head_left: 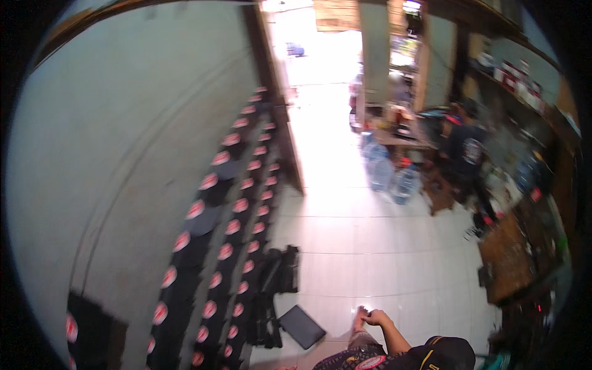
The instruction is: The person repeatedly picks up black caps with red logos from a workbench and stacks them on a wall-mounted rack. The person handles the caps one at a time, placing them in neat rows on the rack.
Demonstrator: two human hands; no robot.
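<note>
Neither my left hand nor my right hand can be made out. At the lower edge sits another person in a black cap and a dark patterned shirt. That person's hand is by their bare foot, too blurred to tell whether it holds anything. A sliver of skin shows at the bottom edge; whose it is I cannot tell. A dark flat rectangular thing lies on the tiles, beside black folded pieces.
Long rows of black pieces with red-and-white round marks line the left wall. Large clear water bottles stand near a table. A second person is at the right, by a wooden bench. A bright doorway opens ahead.
</note>
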